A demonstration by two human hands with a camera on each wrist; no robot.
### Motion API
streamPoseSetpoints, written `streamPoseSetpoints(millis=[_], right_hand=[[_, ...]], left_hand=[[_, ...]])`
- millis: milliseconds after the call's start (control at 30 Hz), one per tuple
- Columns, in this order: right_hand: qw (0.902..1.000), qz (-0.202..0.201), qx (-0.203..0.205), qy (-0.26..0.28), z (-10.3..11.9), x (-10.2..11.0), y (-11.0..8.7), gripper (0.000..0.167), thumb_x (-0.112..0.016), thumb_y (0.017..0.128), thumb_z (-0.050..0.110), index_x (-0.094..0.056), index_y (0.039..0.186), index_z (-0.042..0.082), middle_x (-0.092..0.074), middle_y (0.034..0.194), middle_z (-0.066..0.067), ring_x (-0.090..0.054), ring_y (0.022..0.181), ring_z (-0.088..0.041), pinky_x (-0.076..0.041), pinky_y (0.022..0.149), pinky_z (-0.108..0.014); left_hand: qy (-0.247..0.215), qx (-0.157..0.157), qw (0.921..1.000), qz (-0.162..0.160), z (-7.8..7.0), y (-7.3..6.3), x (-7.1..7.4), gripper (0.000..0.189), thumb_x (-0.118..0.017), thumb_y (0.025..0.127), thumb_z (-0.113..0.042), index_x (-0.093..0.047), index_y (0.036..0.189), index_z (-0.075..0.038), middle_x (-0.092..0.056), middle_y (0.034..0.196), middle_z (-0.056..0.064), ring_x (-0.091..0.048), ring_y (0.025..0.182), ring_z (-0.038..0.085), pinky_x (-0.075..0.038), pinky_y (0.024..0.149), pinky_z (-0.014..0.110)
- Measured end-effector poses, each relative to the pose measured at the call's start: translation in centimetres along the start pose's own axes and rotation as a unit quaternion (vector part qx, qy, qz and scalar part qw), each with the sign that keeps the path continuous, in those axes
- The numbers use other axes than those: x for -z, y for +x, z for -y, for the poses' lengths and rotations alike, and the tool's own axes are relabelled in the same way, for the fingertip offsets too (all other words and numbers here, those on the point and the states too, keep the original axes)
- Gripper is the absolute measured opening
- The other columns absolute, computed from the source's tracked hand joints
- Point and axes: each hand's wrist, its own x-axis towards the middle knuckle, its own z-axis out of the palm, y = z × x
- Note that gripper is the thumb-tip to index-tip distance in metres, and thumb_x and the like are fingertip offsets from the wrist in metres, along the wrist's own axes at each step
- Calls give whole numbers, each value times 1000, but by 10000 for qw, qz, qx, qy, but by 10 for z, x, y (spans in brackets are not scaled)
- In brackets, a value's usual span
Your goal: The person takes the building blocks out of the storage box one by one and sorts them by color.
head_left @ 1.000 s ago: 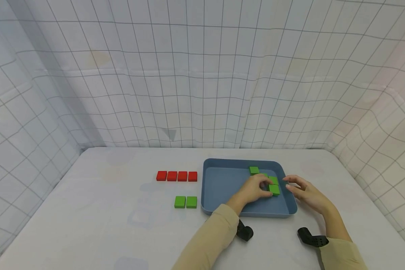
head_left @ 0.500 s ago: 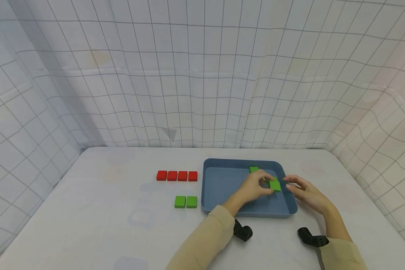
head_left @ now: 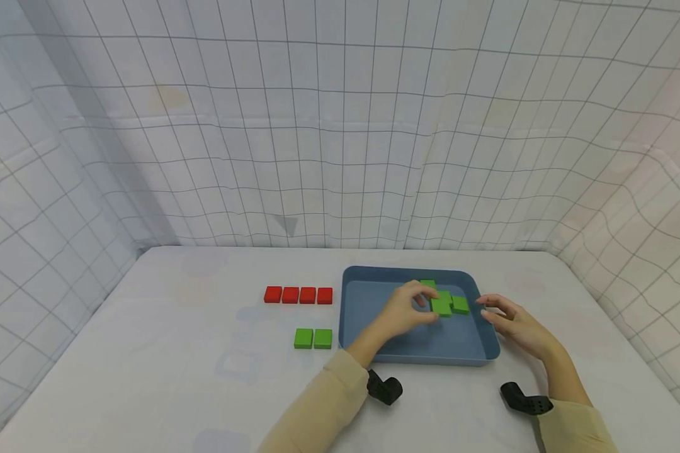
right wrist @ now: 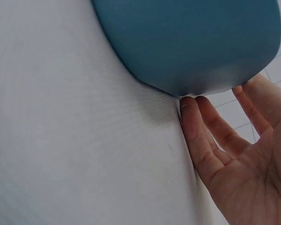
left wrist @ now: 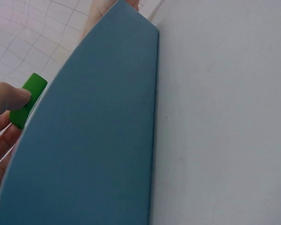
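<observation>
My left hand [head_left: 399, 310] pinches a green square block [head_left: 441, 307] between thumb and fingers, above the inside of the blue tray [head_left: 368, 314]. In the left wrist view the held green block [left wrist: 28, 101] shows edge-on past the tray's wall [left wrist: 89, 126]. Behind it in the tray lie other green blocks [head_left: 460, 305], partly covered by the left hand and the held block. My right hand [head_left: 518, 328] stands at the tray's right end with loosely bent fingers. In the right wrist view its fingertips [right wrist: 189, 105] meet the outside of the tray wall [right wrist: 192, 47].
Left of the tray, a row of several red blocks [head_left: 299, 295] lies on the white table [head_left: 175, 352]. Two green blocks [head_left: 313, 338] sit nearer, side by side. Black devices [head_left: 385, 389] are strapped at both wrists. A gridded white curtain [head_left: 340, 157] surrounds the table.
My left hand has lifted the nearest green block from the tray's right side and carried it left, over the tray's middle-right. The right hand has stayed in place.
</observation>
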Motion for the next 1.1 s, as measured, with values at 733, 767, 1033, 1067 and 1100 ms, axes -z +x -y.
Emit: streamPoseSetpoints(millis=[733, 767, 1033, 1067, 1100], right_hand=[[10000, -27, 54, -72, 1, 0, -1, 47, -48, 95, 29, -36, 132, 3, -29, 138, -22, -29, 126, -46, -29, 97, -61], [9999, -29, 57, -81, 1, 0, -1, 47, -48, 95, 29, -36, 132, 3, -29, 138, -22, -29, 126, -46, -29, 97, -61], [9999, -28, 50, -118, 1, 0, -1, 48, -49, 95, 30, -36, 132, 4, -30, 138, -22, -29, 126, -46, -29, 96, -61], [9999, -27, 49, -114, 1, 0, -1, 47, -49, 95, 30, -36, 133, 4, -30, 138, -22, -29, 126, -46, -29, 96, -61], [9999, -23, 46, -102, 1, 0, -1, 47, -49, 95, 30, -36, 133, 4, -29, 138, -22, -29, 126, -46, -29, 96, -62]], left_hand=[[-137, -383, 9991, -96, 6, -44, 53, 30, -71, 78, -10, -63, 107, -9, -58, 103, 1, -55, 87, 24, -45, 76, 40], [-134, -382, 9991, -105, 6, -46, 55, 30, -71, 78, -10, -63, 107, -9, -58, 102, 1, -55, 88, 25, -45, 77, 41], [-85, -346, 9990, -278, 16, -61, 71, 30, -72, 77, -11, -64, 106, -11, -59, 103, 0, -54, 87, 25, -45, 78, 43], [-76, -338, 9989, -306, 18, -63, 73, 30, -72, 77, -11, -64, 106, -11, -59, 102, 0, -54, 87, 25, -45, 77, 42], [-76, -344, 9988, -334, 19, -65, 75, 30, -73, 77, -11, -64, 106, -11, -59, 103, 1, -54, 87, 25, -45, 77, 43]])
